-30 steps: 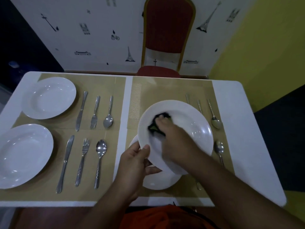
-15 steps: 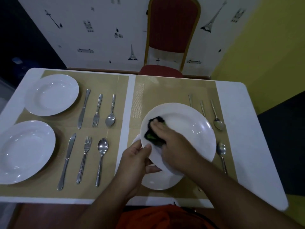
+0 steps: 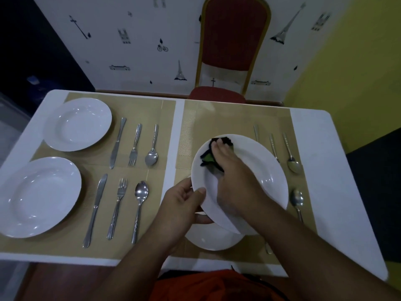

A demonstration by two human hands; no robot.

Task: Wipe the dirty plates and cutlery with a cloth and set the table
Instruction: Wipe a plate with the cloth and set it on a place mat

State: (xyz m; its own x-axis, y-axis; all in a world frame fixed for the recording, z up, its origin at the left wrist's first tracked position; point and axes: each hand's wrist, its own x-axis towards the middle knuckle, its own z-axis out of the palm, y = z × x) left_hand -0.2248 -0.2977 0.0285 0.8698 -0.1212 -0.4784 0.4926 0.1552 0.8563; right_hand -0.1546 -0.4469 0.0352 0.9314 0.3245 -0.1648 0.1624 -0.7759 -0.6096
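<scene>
— Plate (image 3: 260, 170) is where now?
— Tilted above the tabletop (image 3: 325, 192), over the lower plate (image 3: 212, 240); left hand (image 3: 184, 203) grips its near-left rim.
— And the right hand (image 3: 234, 181)?
— It holds the dark cloth (image 3: 208, 158), pressed on the plate's far-left part.

Setting: dining area, home or small eatery; cannot tell which. White table (image 3: 325, 170) carries tan placemats (image 3: 152, 109). Plates (image 3: 78, 124) and cutlery (image 3: 135, 146) are laid in sets on its left half. Red padded chair (image 3: 234, 40), gold frame, stands at the far edge. Wallpaper (image 3: 130, 51) with Eiffel Tower and bicycle prints behind; yellow wall (image 3: 358, 72) beyond the right edge.
</scene>
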